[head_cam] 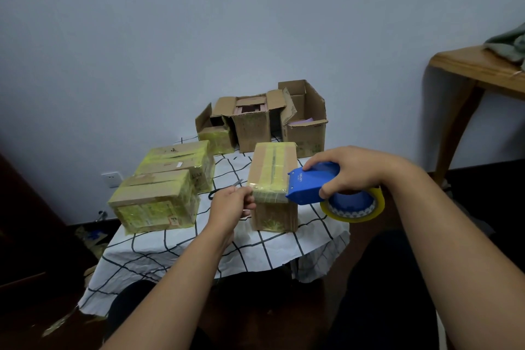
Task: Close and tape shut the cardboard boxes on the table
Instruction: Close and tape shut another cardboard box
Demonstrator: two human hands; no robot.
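Cardboard boxes sit on a small bench (147,247) covered by a white cloth with black grid lines, seen from my head view looking down over both forearms.

Far left, two sealed boxes (164,187) wrapped in yellowish tape lie side by side, near the bench's left edge. Just right of them, scissors (227,187) rest on the cloth, partly hidden behind my left hand (233,203).

That hand's fingers (248,197) pinch the free end of the tape strip (270,194) at the near left corner of the centre box (272,179). This box is closed, its long axis running away from me, with tape already along its top seam. The strip crosses its near end from left to right, at right angles to that axis.

My right hand (349,172) grips the blue tape dispenser (312,183), fingers wrapped over its body, the yellowish roll (355,206) hanging below at the box's near right corner. I judge the next pull goes rightward and down the box's right side, where open cloth and the bench's right edge leave room.

Behind, three open boxes (261,119) stand with flaps up, untaped, well apart from both hands. At far right, a wooden side table (471,65) stands clear of the work.
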